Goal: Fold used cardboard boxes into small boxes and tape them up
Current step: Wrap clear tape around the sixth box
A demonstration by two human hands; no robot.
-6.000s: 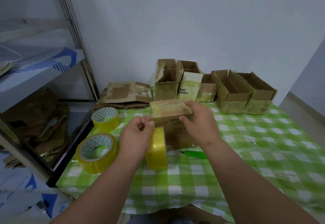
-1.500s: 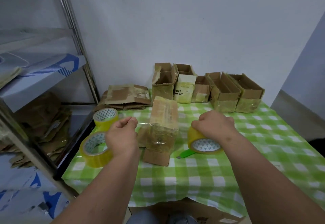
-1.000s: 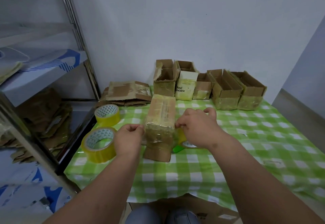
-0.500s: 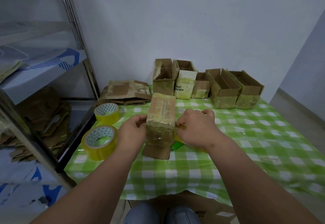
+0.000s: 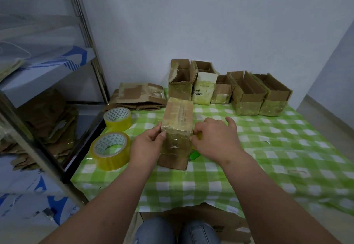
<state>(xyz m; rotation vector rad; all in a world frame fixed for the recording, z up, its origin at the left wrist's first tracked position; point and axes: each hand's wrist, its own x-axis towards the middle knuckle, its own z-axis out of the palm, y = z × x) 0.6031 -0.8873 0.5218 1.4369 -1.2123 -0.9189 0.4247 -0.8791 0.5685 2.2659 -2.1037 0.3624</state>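
A small brown cardboard box (image 5: pixel 178 121), its near end wrapped in glossy clear tape, lies lengthwise on the green checked tablecloth (image 5: pixel 268 157). My left hand (image 5: pixel 148 144) grips the box's near left corner, thumb on the taped front. My right hand (image 5: pixel 214 140) is at the box's right side, fingers curled over a yellow tape roll (image 5: pixel 199 135) that is almost wholly hidden beneath it. A green cutter (image 5: pixel 194 155) peeks out below that hand.
Two more yellow tape rolls (image 5: pixel 110 150) (image 5: pixel 117 118) sit to the left. Flattened cardboard (image 5: pixel 139 96) lies at the back left, and a row of several open taped boxes (image 5: pixel 247 92) stands along the wall. A metal shelf rack (image 5: pixel 84 33) borders the table's left edge.
My right hand brought the tape roll from the right up against the box's side. My left hand moved in and took hold of the near left corner.
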